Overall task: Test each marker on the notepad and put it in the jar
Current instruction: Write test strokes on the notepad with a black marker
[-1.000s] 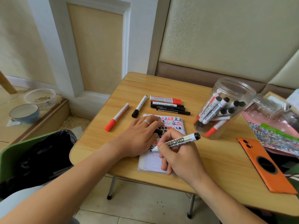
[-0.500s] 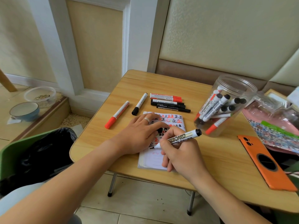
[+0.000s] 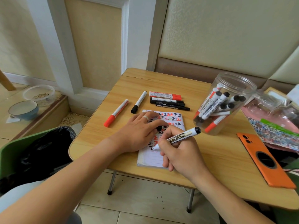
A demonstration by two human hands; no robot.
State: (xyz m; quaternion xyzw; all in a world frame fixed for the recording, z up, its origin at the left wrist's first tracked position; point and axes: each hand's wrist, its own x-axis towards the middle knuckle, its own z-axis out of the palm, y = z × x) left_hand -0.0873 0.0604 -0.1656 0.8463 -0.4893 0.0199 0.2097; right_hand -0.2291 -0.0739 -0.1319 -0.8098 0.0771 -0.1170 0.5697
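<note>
Marker in use: a white whiteboard marker [image 3: 178, 137] with a black end, its tip down on the notepad [image 3: 156, 160], barrel slanting up toward the jar.
Right hand: my right hand [image 3: 181, 154] has its grip clenched around that marker, fingers curled low on the barrel, the heel of the hand over the notepad's near right corner.
Left hand: my left hand [image 3: 139, 135] lies flat on the notepad, palm down, a ring on one finger; a small black piece [image 3: 159, 128], likely the cap, sits under the fingertips, though whether the grip pinches it or merely rests on it I cannot tell.
Notepad: lined paper near the desk's front edge, its upper half crowded with red and black test marks, the lower lines bare.
Jar: a clear plastic jar [image 3: 233, 83], lidless, right of the notepad, holding a leaning bundle of black-capped and red-capped markers.
Waiting markers: a red-capped marker [image 3: 116, 112] and a black-capped marker [image 3: 138, 102] lie apart beyond my left hand; a tight row of red and black markers [image 3: 168, 101] lies just behind the notepad.
Desk: a small wood-grain desk [image 3: 210, 159] on folding legs.
Right edge: an orange phone [image 3: 265, 160] lies face down.
Floor, left: a green bin [image 3: 16, 151] lined in black.
</note>
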